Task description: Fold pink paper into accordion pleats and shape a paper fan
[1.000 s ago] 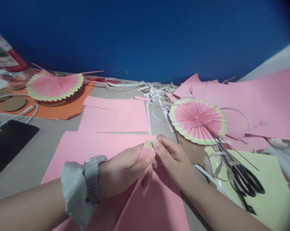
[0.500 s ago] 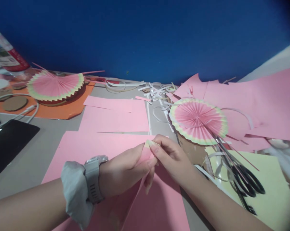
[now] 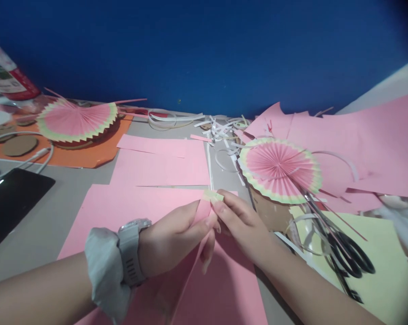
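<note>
My left hand (image 3: 177,241), with a grey watch (image 3: 131,253) and a pale scrunchie (image 3: 105,271) at the wrist, is closed on a small pink paper piece with a pale green edge (image 3: 202,211). My right hand (image 3: 246,225) pinches the same piece near its green end from the other side. Fingers hide much of this paper, so its full shape cannot be seen. Beneath both hands lies a large pink sheet (image 3: 116,207). Another pink sheet (image 3: 163,169) with a cut strip (image 3: 150,146) on it lies just beyond.
On the right, a pleated pink-and-green paper fan (image 3: 275,167) lies by black-handled scissors (image 3: 351,255) and a pale green sheet (image 3: 376,234). A second pleated fan (image 3: 78,122), a phone (image 3: 19,203) and a bottle (image 3: 7,74) are left. Paper scraps (image 3: 222,128) lie against the blue wall (image 3: 204,54).
My right thumb has slid slightly down and right off the paper's green end, so more green shows. Both hands still hold the piece in about the same place.
</note>
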The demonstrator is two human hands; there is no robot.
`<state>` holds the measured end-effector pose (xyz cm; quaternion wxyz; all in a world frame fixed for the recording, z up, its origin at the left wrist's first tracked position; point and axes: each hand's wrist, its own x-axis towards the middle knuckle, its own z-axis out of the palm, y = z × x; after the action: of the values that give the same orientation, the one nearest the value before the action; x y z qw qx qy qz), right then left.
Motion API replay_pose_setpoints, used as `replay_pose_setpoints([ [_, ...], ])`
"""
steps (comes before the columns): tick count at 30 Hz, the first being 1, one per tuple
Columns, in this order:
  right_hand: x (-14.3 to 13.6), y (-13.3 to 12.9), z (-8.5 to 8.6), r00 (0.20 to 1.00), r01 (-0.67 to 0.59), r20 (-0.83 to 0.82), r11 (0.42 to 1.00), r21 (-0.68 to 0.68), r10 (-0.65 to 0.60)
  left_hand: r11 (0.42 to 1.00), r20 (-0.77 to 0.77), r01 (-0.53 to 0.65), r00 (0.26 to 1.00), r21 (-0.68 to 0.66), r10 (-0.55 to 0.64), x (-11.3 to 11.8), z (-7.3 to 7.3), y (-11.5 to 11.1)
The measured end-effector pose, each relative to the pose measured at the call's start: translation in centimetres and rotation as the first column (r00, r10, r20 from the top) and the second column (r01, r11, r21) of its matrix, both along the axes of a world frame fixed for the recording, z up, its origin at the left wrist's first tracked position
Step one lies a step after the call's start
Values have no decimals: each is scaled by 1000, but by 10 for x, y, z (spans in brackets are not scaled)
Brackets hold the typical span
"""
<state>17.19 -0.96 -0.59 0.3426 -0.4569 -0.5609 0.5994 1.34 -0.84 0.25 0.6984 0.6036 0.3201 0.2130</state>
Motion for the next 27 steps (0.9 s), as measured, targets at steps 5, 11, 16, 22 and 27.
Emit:
replay_pose_setpoints([
  [5,0,1,1,1000,-8,-8,999,43,8,997,-11,41,999,58,-41,-1,-2,1],
  [11,-1,1,3,1000,-7,10,994,107,6,994,-66,55,997,96,-49,0,1,1],
  [16,-2,-1,1,991,136,-31,987,90,-134,999,-154,13,988,37,-7,1,5,-1],
  [22,-1,0,1,993,68,-93,998,4,-67,999,-147,8,989,37,-2,1,4,-3],
  [27,-1,0,1,997,80,12,992,94,-82,1000,-115,-13,993,17,15,3,5,-3],
])
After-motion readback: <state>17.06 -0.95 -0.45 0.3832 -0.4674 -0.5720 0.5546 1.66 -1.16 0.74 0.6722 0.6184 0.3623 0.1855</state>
